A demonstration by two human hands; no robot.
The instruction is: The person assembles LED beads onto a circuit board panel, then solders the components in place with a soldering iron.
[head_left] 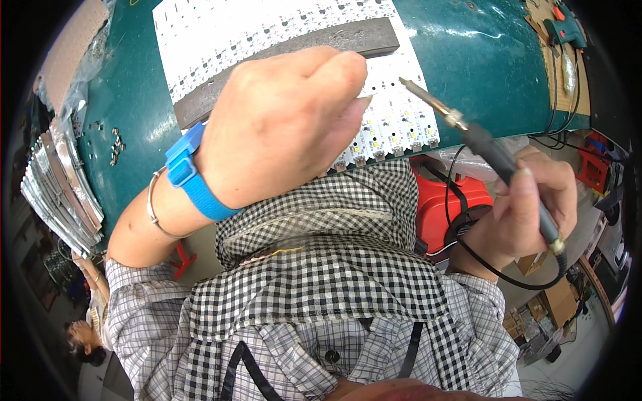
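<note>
The right hand [528, 214] held a soldering iron [495, 157] in a closed grip, tip just above the white circuit strips [401, 127] on the tabletop [481, 60], while the left hand [281, 127], fingers curled, seemed to pinch something unseen there, soldering apparently underway.

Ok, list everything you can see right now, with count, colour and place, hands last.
Circuit-board panel: one, white, on the table ahead.
Flat bar: one, dark grey, lying across the panel.
Table: one, green, upper half.
Small loose parts: several, dark, table's left side.
Stacked metal strips: a pile, silver, far left.
Soldering iron: one, black handle, metal tip over the panel's right edge.
Red object: one, below the table edge.
Wrist strap: one, blue, left wrist.
Left hand: over the panel.
Right hand: gripping the iron.
</note>
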